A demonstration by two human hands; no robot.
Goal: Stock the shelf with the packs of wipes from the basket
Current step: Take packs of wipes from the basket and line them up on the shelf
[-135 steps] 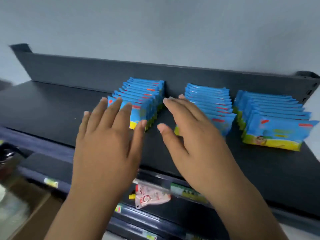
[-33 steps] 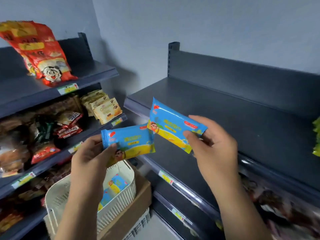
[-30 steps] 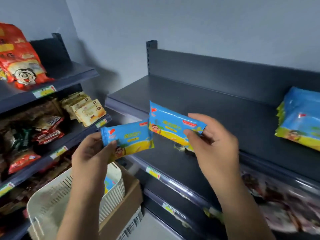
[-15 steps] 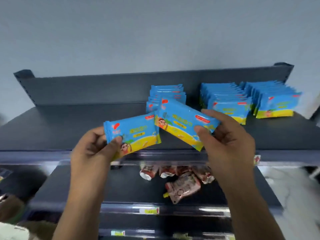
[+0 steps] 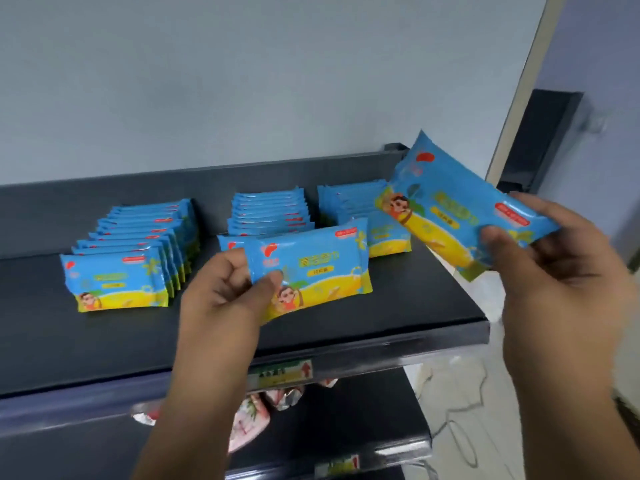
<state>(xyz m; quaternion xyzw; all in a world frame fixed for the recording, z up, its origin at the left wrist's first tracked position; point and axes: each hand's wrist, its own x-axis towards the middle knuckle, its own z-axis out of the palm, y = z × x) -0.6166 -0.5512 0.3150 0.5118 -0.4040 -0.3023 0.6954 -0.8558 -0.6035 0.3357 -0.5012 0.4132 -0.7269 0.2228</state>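
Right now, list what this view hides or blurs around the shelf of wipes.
Head view:
- Middle row: front behind the left pack, held by the left hand.
- Right row: partly behind the right pack, held by the right hand.
- Lower-shelf pouches: blurred, behind the left forearm.
- Basket: out of frame.
- Price label: text too blurred.

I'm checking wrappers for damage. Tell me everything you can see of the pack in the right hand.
The pack is a glossy film pouch, blue with a yellow band along one long side, a red logo, a red label, a cartoon figure and crimped ends. No tear shows; the print is blurred. It is tilted, logo end raised, in the air at the right end of the shelf. The right hand grips its label end, thumb on the face, fingers curled behind.
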